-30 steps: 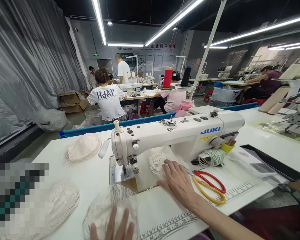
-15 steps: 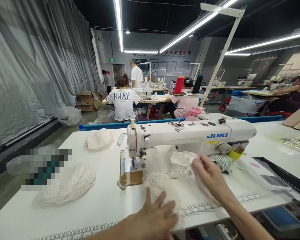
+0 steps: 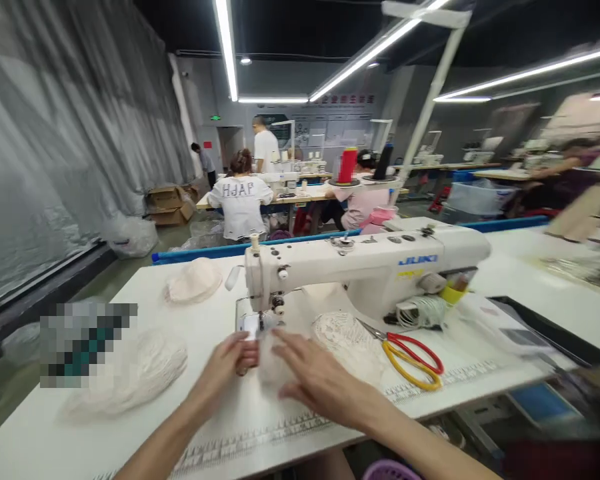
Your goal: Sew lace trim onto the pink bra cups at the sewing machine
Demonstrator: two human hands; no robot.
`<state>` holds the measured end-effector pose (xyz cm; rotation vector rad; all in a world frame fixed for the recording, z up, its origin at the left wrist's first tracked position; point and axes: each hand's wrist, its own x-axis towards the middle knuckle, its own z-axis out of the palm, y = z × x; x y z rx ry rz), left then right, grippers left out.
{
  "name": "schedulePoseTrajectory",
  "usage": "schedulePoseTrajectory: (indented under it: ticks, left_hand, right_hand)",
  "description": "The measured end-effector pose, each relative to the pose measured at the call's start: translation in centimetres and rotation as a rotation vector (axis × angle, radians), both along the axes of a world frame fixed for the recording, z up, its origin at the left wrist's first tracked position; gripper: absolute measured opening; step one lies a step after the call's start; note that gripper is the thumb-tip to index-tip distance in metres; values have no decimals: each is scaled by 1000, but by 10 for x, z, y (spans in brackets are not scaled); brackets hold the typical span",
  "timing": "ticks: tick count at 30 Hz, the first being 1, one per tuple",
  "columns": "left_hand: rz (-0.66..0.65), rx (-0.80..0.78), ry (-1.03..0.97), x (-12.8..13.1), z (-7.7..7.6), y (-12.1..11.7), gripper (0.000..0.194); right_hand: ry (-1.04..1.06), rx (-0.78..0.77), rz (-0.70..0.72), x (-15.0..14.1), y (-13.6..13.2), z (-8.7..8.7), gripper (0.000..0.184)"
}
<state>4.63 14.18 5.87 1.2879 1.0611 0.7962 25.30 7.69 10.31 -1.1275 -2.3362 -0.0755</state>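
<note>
A white JUKI sewing machine (image 3: 370,267) stands on the white table (image 3: 190,413). My left hand (image 3: 227,367) and my right hand (image 3: 320,380) lie close together just in front of its needle plate (image 3: 250,325). Between them is a small pale lace piece (image 3: 273,363). My left hand's fingers are curled at its left edge; my right hand rests flat on it with fingers stretched. Motion blurs both hands. Another lace piece (image 3: 347,337) lies right of my hands, under the machine arm.
Red and yellow scissors (image 3: 413,357) lie right of the lace. A lace heap (image 3: 130,373) and a cream cap-shaped piece (image 3: 193,281) lie on the left. A coil of white cord (image 3: 423,310) sits by the machine base. Other people sew at tables behind.
Both hands moved left toward the needle plate with a lace piece. The right hand left the other lace beside the scissors. The camera swung slightly.
</note>
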Motion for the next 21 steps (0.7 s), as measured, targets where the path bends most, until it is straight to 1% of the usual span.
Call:
schedulePoseTrajectory:
  ticks: [1, 2, 3, 4, 5, 6, 7, 9, 11, 13, 15, 17, 19, 21]
  left_hand:
    - [79, 34, 70, -17, -1, 5, 53]
    - [124, 84, 177, -30, -4, 11, 54]
    - [168, 164, 281, -39, -9, 17, 55]
    - [171, 236, 379, -42, -15, 23, 54]
    - [162, 323, 462, -42, -22, 28, 51]
    - [131, 425, 515, -38, -29, 31, 49]
    - [96, 519, 558, -31, -34, 33, 47]
    - [31, 663, 623, -14, -39, 32, 43]
    - [-21, 725, 698, 2, -38, 31, 42]
    - [-75, 738, 775, 14, -33, 30, 43]
    - [-117, 734, 835, 18, -27, 29, 43]
    - [-124, 714, 868, 19, -22, 27, 42]
    - [-139, 694, 858, 17, -19, 26, 42]
    - [-141, 618, 828, 15, -17, 27, 43]
  right_hand:
    - [-29, -39, 4, 2, -1, -11, 30]
    - [-34, -53, -40, 9, -3, -21, 31]
    - [-21, -47, -126, 21, -7, -31, 29]
    - [-6, -8, -250, 37, -12, -41, 26]
    - [-9, 64, -417, 56, -18, -49, 23]
    - [-14, 94, -544, 77, -25, -57, 23]
    - [-21, 109, -636, 97, -31, -63, 25]
    - [-42, 130, -771, 131, -38, -72, 26]
    - [-65, 127, -843, 153, -38, -78, 25]
    - [-79, 114, -889, 163, -33, -83, 24]
    - [-82, 94, -922, 163, -29, -86, 25]
    - [-76, 69, -936, 158, -27, -86, 27]
    - [-67, 61, -935, 148, -25, -83, 29]
    - [-77, 116, -912, 133, -20, -78, 28]
